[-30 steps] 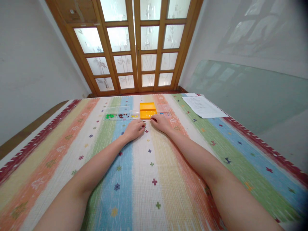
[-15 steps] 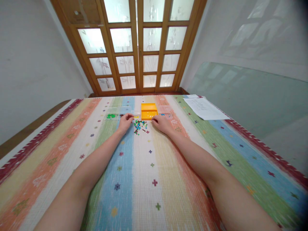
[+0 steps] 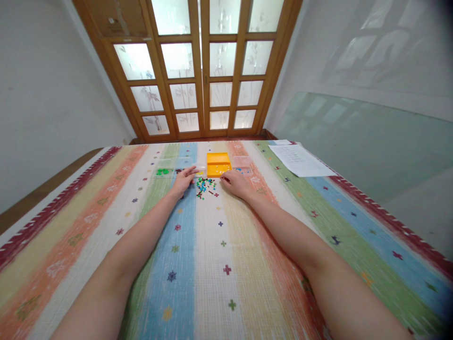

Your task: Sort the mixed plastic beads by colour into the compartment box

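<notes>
From afar, I see green pieces (image 3: 163, 172) lying in a clear box (image 3: 164, 177), presumably against scattering; the left hand (image 3: 183, 182), fingers parted; mixed beads (image 3: 204, 186), apparently piled within both hands' reach; an open yellow box (image 3: 218, 157); the right hand (image 3: 234, 182), curled beside it, its grip hidden.

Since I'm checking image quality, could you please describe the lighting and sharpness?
Head view: door panes glow brightest, with window-shaped glare on the right wall; head view, upper right: dark corner; head view, centre: small coloured pieces lack fine detail.
</notes>
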A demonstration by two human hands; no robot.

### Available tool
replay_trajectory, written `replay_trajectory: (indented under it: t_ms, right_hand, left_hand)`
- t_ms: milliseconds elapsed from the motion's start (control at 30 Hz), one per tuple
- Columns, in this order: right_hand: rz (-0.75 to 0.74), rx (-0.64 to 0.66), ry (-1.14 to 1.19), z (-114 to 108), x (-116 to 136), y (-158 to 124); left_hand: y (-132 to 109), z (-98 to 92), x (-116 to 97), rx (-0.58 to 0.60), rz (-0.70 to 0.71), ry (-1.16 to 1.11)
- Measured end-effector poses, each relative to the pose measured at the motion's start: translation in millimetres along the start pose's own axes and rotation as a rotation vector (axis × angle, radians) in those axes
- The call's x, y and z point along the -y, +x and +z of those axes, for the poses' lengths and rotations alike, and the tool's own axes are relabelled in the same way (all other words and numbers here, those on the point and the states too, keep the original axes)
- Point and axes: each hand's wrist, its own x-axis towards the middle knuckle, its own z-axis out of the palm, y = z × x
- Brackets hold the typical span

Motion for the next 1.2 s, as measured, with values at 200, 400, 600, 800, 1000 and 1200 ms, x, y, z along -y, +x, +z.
replay_trajectory:
  t_ms: [200, 400, 600, 800, 1000, 1200]
  right_hand:
    - [-0.028, 0.003, -0.005, -1.2, 1.7, -0.5]
    - [-0.064, 0.077, 0.011, 2.2, 12.0, 1.0]
    - [-0.130, 0.112, -0.036, 5.3, 26.2, 0.1]
    - [-0.175, 0.129, -0.056, 5.0, 29.0, -0.3]
    - [-0.186, 0.121, -0.016, 7.3, 31.0, -0.2]
    - [-0.210, 0.107, -0.004, 12.2, 30.8, 0.0]
  left_hand:
    - [0.0, 0.4, 1.5, -0.005, 0.010, 0.032]
    - [-6.0, 0.1, 4.7, 0.040, 0.226, 0.446]
    - [-16.0, 3.8, -3.6, 0.163, 0.454, 0.824]
    - [-19.5, 8.1, -4.6, 0.241, 0.584, 0.994]
    - [-25.5, 11.6, -10.6, 0.264, 0.603, 1.060]
    - [-28.9, 17.1, -13.3, 0.310, 0.683, 1.058]
